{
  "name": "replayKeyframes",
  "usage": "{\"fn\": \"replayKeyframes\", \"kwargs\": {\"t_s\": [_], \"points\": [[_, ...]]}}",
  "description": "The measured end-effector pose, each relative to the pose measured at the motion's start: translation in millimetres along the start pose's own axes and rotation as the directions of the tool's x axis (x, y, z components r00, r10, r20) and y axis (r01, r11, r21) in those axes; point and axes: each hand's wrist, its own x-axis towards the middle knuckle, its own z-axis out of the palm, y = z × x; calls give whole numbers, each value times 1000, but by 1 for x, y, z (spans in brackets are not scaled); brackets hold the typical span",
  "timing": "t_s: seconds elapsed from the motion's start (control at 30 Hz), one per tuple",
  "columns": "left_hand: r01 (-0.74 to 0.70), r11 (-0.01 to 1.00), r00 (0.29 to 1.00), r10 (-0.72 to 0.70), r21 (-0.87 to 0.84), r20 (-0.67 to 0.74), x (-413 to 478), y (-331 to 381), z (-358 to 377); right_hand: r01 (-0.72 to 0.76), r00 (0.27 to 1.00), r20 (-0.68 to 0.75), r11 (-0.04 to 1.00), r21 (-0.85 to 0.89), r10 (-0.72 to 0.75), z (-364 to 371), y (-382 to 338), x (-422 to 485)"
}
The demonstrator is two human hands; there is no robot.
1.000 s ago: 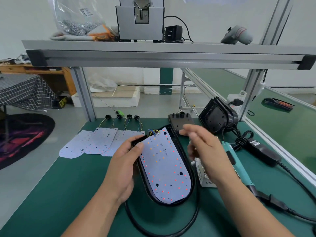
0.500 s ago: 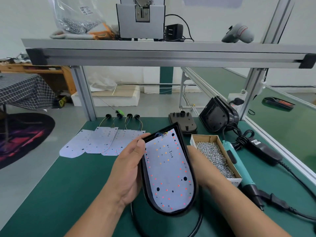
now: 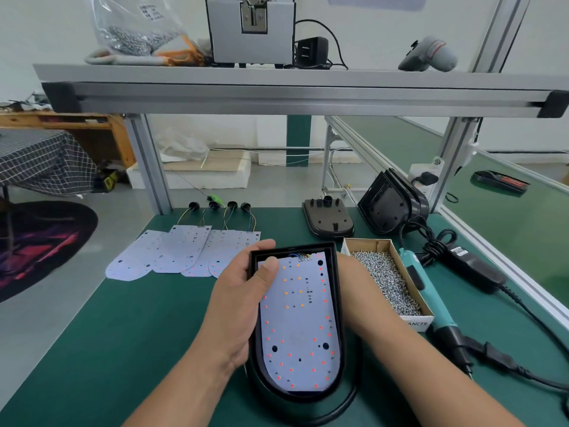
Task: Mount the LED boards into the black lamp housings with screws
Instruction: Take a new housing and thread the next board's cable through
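Note:
A black lamp housing [image 3: 338, 306] is tilted up in front of me with a white LED board [image 3: 297, 328] lying inside it, dotted with red and orange LEDs. My left hand [image 3: 240, 303] grips the housing's left wall, thumb pressed on the board's upper left corner. My right hand [image 3: 354, 291] is behind the housing's right side, its fingers hidden, holding it from below. A cardboard box of screws [image 3: 385, 278] lies just right of the housing. The teal electric screwdriver [image 3: 431, 300] rests beside that box.
Several spare LED boards [image 3: 181, 254] with wired black plugs lie fanned at the back left. A flat black housing part [image 3: 328, 221] and stacked black housings [image 3: 391, 206] stand at the back. A black power adapter [image 3: 474, 266] and its cables trail along the right.
The housing with the board has been raised and turned straighter toward me. My right hand went from above the screw box to behind the housing's right side. My left thumb moved onto the board.

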Motion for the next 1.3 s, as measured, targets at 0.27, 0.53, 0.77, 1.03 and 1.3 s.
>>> {"fn": "replayKeyframes", "kwargs": {"t_s": [0.27, 0.53, 0.77, 1.03, 1.3], "points": [[-42, 993, 996, 50, 112, -67, 2, 5, -1, -26, 993, 120, 998, 56, 19, -2, 13, 0], [-104, 982, 984, 124, 156, -126, 2, 9, -2, -182, 972, 220, 835, 519, 76, -18, 17, -13], [-25, 978, 996, 42, 208, -75, 1, 1, 1, -184, 982, 63, 830, 526, 178, -5, 14, -9], [97, 958, 995, -88, 269, -47, -2, -1, 2, -148, 983, 0, 786, 600, 184, 0, 17, -8], [33, 942, 997, -5, 335, -82, -9, 1, 13, -138, 982, -16, 778, 613, 187, -2, 21, -7]]}}
